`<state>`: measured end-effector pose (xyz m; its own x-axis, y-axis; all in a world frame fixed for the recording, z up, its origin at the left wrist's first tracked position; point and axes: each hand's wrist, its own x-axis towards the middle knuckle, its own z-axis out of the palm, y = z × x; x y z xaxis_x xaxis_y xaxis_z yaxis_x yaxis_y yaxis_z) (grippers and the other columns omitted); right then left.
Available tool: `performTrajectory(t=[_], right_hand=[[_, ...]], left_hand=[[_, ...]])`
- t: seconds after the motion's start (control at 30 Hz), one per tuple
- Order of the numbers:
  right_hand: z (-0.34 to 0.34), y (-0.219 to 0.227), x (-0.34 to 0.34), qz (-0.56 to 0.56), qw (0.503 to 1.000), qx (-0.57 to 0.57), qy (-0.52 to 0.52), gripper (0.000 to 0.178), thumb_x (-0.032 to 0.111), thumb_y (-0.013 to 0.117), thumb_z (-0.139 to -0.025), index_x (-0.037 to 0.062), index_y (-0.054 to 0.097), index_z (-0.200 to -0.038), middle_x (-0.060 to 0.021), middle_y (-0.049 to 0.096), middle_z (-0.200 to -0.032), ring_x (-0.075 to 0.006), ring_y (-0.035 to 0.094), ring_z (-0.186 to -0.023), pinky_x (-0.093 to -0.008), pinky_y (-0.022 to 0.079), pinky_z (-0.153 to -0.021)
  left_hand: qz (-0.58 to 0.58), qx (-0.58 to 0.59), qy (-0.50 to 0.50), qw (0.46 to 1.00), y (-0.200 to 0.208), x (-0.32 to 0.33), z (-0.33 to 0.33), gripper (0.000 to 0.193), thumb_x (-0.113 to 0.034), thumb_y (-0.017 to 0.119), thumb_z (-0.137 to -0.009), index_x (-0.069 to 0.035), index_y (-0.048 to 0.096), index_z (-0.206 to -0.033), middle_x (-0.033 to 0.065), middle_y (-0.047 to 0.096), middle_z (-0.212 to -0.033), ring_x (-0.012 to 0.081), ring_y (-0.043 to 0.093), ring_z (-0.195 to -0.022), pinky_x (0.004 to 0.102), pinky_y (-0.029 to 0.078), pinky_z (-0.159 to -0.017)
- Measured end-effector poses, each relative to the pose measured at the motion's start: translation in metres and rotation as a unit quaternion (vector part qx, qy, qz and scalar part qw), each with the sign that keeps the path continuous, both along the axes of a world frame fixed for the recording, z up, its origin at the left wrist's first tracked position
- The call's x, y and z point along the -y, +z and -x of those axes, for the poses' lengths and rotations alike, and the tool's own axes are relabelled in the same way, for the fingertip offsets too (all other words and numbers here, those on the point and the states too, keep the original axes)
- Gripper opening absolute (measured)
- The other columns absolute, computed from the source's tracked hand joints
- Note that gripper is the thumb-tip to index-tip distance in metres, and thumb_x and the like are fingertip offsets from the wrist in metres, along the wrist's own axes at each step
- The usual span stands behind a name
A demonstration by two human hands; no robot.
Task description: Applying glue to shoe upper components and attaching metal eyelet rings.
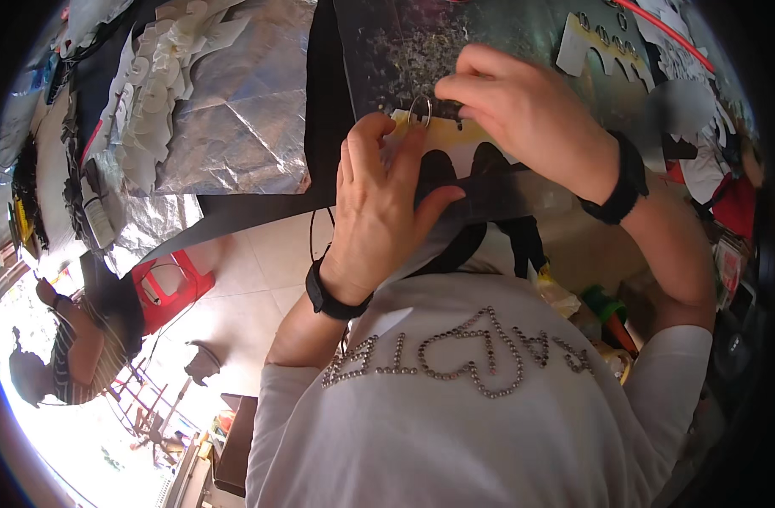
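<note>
My left hand rests at the near edge of the work table, its thumb spread out to the right. The index fingertip is against a thin metal ring, which stands up over a white card with a yellow band. Two dark rounded shapes, like cut-outs, show along the card's near side. My right hand is just right of the ring, thumb and index finger pinched together over the card. What the pinch holds, if anything, is too small to tell. Both wrists wear black bands.
Small bits litter the dark table top. Another card with several rings lies at the far right, near a red cord. Silvery sheeting and stacked white cut cards lie left. Beyond a red stool is another person.
</note>
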<state>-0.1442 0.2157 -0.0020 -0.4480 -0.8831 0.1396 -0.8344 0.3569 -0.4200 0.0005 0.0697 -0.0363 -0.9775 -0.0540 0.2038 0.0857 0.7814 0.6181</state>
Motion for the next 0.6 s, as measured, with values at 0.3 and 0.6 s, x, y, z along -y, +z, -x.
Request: performTrajectory(t=[0.3,0.6], right_hand=[[0.0,-0.018,0.021,0.034,0.999,-0.008,0.036,0.004,0.008,0.06,-0.075,0.0063,0.061,-0.078,-0.0073,0.051,-0.078,-0.0267,0.059,-0.07,-0.0377,0.048,-0.06],[0.002,-0.019,0.025,0.01,0.999,0.0,0.05,0.003,0.008,0.059,-0.074,0.0046,0.058,-0.074,-0.0067,0.051,-0.078,-0.0268,0.059,-0.071,-0.0374,0.048,-0.059]], left_hand=[[-0.018,0.007,-0.003,1.0,-0.001,0.002,0.001,0.064,-0.026,0.08,-0.064,-0.003,0.054,-0.118,0.0157,0.041,-0.117,0.0324,0.047,-0.101,0.0403,0.044,-0.083],[-0.015,-0.003,0.001,1.0,-0.003,0.002,0.001,0.064,-0.024,0.081,-0.061,-0.001,0.056,-0.114,0.0162,0.041,-0.118,0.0325,0.047,-0.102,0.0403,0.044,-0.083]])
